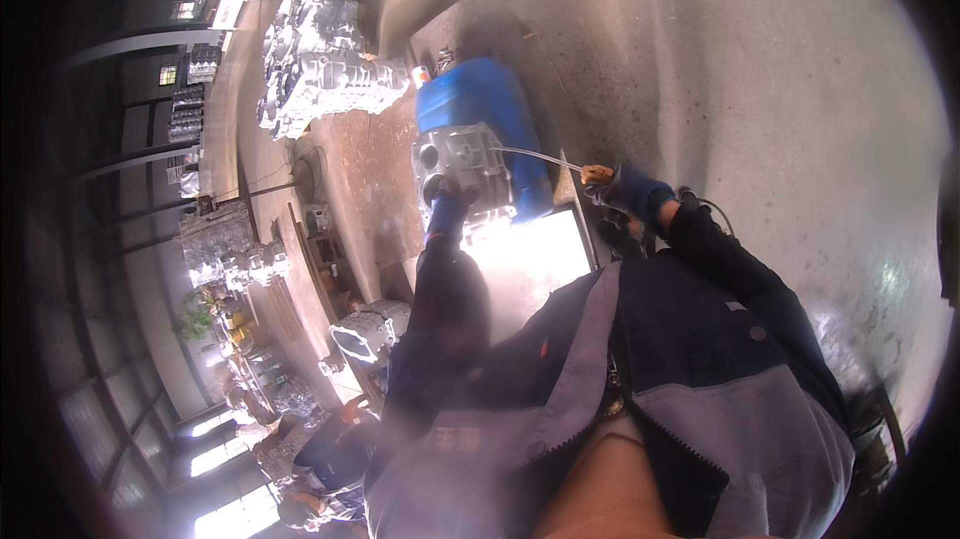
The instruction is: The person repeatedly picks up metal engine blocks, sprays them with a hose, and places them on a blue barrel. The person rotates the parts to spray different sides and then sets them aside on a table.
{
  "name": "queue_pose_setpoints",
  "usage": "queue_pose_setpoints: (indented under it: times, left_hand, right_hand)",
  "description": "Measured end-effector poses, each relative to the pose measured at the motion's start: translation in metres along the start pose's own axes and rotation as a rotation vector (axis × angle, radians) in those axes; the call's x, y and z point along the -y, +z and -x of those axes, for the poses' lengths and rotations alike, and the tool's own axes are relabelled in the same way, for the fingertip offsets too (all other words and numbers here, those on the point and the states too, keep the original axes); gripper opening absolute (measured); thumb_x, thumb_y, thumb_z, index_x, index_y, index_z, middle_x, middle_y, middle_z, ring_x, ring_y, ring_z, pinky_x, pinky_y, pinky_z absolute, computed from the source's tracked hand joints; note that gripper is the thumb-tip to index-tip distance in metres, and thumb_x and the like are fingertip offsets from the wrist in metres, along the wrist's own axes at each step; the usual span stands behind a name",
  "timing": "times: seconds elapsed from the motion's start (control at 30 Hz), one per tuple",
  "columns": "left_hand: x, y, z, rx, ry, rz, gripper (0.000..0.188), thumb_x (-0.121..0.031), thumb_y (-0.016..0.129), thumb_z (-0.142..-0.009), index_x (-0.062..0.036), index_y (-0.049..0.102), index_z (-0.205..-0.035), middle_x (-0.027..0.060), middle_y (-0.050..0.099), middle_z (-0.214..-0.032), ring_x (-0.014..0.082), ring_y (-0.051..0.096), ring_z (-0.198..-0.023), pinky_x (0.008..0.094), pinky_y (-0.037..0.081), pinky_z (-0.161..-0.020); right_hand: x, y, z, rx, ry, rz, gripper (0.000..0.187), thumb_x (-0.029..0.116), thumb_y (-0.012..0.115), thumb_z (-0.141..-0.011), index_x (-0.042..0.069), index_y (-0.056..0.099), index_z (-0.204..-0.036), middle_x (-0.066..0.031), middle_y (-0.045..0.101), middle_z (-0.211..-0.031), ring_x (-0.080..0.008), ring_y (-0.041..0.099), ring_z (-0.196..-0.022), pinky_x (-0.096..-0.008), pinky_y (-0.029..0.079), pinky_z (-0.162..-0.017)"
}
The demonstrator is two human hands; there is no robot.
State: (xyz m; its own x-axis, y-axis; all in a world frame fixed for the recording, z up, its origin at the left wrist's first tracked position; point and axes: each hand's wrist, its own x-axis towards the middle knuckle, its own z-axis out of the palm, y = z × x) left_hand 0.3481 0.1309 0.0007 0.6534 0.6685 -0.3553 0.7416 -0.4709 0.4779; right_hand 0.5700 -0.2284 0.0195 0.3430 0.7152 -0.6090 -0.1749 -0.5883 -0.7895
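Note:
A grey cast-metal housing (480, 161) with round openings sits in front of me, against a blue plastic container (480, 89). My left hand (447, 209), in a dark blue glove, grips the housing at its near left edge, by a round opening. Off to the right, my right hand (640, 194), gloved too, is closed around the orange handle of an air blow gun (597, 175). The gun's long thin tube reaches left, its tip at the housing's upper right part. Glare and blur hide the finer detail of my fingers.
A brightly lit pale surface (540, 257) lies just below the housing. Large silvery castings (325, 54) stand at the far left, another casting (370, 331) near my left arm. A person (335, 454) is at the lower left. Concrete floor (790, 89) stretches to the right.

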Motion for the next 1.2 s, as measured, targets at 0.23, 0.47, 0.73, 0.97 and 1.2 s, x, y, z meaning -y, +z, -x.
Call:
queue_pose_setpoints:
  times: [0.23,0.47,0.73,0.97,1.2]
  left_hand:
    - [0.003,0.001,-0.006,-0.021,0.035,0.046,0.065,-0.011,0.076,-0.079,0.0032,0.044,-0.134,0.0114,0.061,-0.118,0.0228,0.057,-0.109,0.0333,0.043,-0.095]
    - [0.050,0.008,-0.021,0.022,0.170,0.167,0.065,-0.009,0.074,-0.082,0.0043,0.043,-0.137,0.0123,0.060,-0.124,0.0206,0.057,-0.111,0.0318,0.043,-0.095]
    - [0.058,0.017,-0.025,-0.031,0.112,0.150,0.058,-0.009,0.073,-0.082,0.0027,0.047,-0.133,0.0106,0.061,-0.122,0.0203,0.057,-0.109,0.0316,0.044,-0.093]
    - [-0.006,-0.001,0.006,-0.005,0.002,0.189,0.051,-0.011,0.074,-0.082,0.0003,0.051,-0.127,0.0113,0.062,-0.116,0.0210,0.057,-0.105,0.0335,0.044,-0.091]
    - [-0.018,-0.008,0.015,0.051,-0.006,0.289,0.050,-0.014,0.075,-0.082,0.0010,0.052,-0.124,0.0117,0.063,-0.114,0.0210,0.058,-0.103,0.0333,0.045,-0.089]
  right_hand:
    - [-0.008,-0.002,-0.010,0.039,0.145,-0.153,0.054,0.048,0.061,-0.087,-0.002,0.066,-0.107,-0.0223,0.070,-0.092,-0.0332,0.069,-0.085,-0.0394,0.052,-0.078]
    - [-0.015,0.012,-0.026,-0.029,0.039,-0.102,0.046,0.042,0.061,-0.090,-0.002,0.068,-0.104,-0.0172,0.070,-0.083,-0.0274,0.069,-0.066,-0.0382,0.055,-0.057]
    - [-0.031,0.015,-0.039,-0.044,-0.113,-0.058,0.042,0.035,0.062,-0.090,-0.004,0.066,-0.107,-0.0129,0.066,-0.071,-0.0220,0.065,-0.053,-0.0363,0.050,-0.044]
    - [-0.001,0.007,-0.044,0.031,0.000,-0.100,0.038,0.036,0.060,-0.091,-0.002,0.068,-0.093,-0.0091,0.064,-0.067,-0.0216,0.061,-0.049,-0.0376,0.049,-0.043]
    - [0.002,0.009,-0.053,-0.131,-0.110,-0.060,0.041,0.042,0.058,-0.092,0.002,0.069,-0.098,-0.0107,0.067,-0.069,-0.0224,0.065,-0.055,-0.0376,0.052,-0.052]
